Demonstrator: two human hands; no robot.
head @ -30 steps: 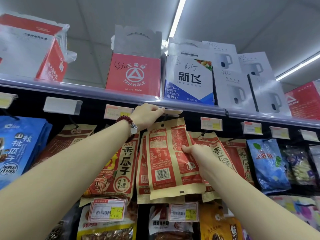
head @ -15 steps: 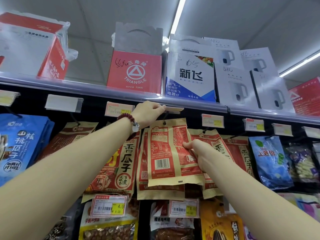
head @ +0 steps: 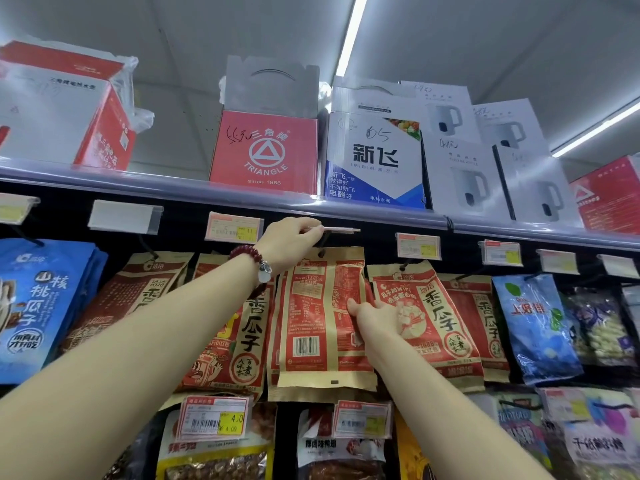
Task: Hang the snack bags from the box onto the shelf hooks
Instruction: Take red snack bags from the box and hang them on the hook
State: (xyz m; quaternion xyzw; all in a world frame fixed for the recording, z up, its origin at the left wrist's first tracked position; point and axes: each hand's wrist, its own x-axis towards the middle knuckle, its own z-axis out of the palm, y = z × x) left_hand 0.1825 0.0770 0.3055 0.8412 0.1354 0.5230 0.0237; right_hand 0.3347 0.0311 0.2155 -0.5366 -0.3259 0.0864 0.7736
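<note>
- The landmark here is the snack bag (head: 320, 320) hanging back side out, barcode low on its face, long axis running straight up and down below the shelf edge (head: 381, 211); its punched hole sits at the top left corner, and it looks already on or just at the hook (head: 325, 239)
- Left of the bag's top: the left hand (head: 289, 242), a bead bracelet on its wrist, is up at that hole, fingers curled and pinching the flipped-up price tag holder (head: 337, 230) at the hook's front end, holding it level; it is the nearer hand to the hole
- Right of the bag's middle: the right hand (head: 375, 315) pinches the bag's right edge, thumb on the printed face, fingers behind; I cannot tell how they lie
- Further right, a front-facing bag (head: 426, 320) hangs just beside; my guess is the bag must slide straight back along the hook
</note>
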